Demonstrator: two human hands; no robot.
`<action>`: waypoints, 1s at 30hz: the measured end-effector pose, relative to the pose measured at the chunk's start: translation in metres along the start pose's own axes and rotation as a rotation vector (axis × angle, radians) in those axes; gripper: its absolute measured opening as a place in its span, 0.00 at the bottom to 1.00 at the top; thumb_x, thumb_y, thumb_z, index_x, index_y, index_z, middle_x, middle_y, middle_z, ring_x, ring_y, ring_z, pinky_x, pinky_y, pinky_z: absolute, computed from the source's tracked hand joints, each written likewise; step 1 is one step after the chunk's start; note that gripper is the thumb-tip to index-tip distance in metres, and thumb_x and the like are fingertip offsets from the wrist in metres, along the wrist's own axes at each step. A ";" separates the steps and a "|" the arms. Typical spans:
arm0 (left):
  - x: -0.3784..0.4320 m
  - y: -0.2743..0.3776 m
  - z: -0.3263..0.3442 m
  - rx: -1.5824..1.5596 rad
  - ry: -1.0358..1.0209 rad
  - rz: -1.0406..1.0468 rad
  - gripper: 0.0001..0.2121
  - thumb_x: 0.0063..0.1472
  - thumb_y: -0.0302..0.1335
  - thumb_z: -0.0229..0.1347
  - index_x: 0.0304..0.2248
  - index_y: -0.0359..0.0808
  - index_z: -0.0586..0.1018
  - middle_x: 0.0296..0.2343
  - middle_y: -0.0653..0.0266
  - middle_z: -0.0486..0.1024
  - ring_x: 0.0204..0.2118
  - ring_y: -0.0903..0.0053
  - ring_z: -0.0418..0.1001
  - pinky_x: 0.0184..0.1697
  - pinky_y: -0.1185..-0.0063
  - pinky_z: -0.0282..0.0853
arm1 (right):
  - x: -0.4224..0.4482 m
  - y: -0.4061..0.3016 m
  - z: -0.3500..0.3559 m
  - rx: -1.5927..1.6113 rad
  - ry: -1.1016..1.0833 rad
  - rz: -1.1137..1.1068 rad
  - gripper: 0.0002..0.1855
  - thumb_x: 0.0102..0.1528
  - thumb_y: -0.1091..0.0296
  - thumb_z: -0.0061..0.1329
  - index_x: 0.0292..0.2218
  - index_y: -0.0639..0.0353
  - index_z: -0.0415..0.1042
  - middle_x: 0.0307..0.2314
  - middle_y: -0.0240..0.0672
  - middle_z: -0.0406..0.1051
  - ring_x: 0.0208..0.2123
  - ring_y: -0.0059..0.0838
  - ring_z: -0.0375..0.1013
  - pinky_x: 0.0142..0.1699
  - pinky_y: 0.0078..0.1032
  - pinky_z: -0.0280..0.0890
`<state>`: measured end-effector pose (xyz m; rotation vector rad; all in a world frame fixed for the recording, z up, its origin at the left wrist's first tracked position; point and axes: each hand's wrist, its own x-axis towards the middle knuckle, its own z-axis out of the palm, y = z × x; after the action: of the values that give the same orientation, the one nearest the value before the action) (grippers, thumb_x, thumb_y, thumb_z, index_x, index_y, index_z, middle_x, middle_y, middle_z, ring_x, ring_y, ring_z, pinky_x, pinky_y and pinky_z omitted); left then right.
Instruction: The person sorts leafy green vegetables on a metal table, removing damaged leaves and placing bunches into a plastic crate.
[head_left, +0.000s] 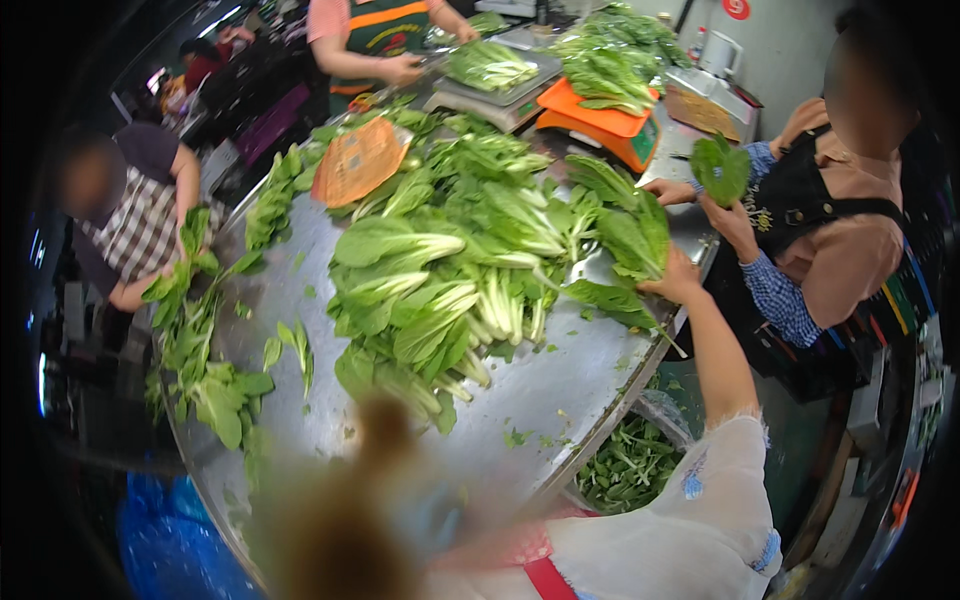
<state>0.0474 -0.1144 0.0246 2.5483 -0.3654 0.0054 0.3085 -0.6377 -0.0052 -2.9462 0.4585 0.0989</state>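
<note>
My right hand (675, 276) reaches across to the right edge of the metal table (525, 420), its fingers closed around the stem end of some leafy greens (634, 236). More loose leaves (611, 296) lie just beneath that hand. Left of it spreads a large heap of pale-stemmed leafy greens (450, 277), several bunched with their stems towards me. My left hand is out of view. A blurred brown shape (337, 525) close to the lens covers the lower middle, and I cannot tell what it is.
Across the table, a person (375, 45) handles greens by a scale (491, 105). An orange scale (600, 124) bears more greens. One person (810, 195) holds a leaf at right; another (142, 217) stands left. A bin of leaves (630, 461) sits below the right edge.
</note>
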 end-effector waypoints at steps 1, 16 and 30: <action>-0.007 0.002 -0.004 0.089 -0.066 0.010 0.26 0.44 0.33 0.59 0.46 0.44 0.71 0.46 0.51 0.62 0.50 0.54 0.59 0.55 0.60 0.48 | 0.003 0.020 0.011 0.035 0.075 -0.054 0.68 0.27 0.37 0.61 0.58 0.65 0.38 0.51 0.53 0.51 0.54 0.46 0.54 0.54 0.38 0.53; -0.111 -0.087 -0.044 0.472 -0.198 -0.009 0.28 0.52 0.41 0.51 0.53 0.49 0.61 0.50 0.61 0.59 0.55 0.62 0.53 0.57 0.58 0.40 | -0.232 -0.293 0.035 0.451 0.164 -0.998 0.11 0.45 0.61 0.53 0.27 0.59 0.73 0.22 0.37 0.72 0.27 0.34 0.71 0.34 0.29 0.62; -0.130 -0.092 -0.107 -0.133 0.252 -0.123 0.18 0.54 0.32 0.52 0.44 0.38 0.71 0.42 0.58 0.70 0.48 0.65 0.65 0.55 0.65 0.50 | -0.246 -0.371 0.072 0.878 0.044 -0.439 0.23 0.42 0.67 0.56 0.40 0.67 0.69 0.27 0.38 0.65 0.27 0.29 0.67 0.32 0.26 0.63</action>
<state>-0.0466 0.0502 0.0551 2.3975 -0.1065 0.2456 0.1856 -0.2043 0.0002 -2.1085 -0.1379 -0.1768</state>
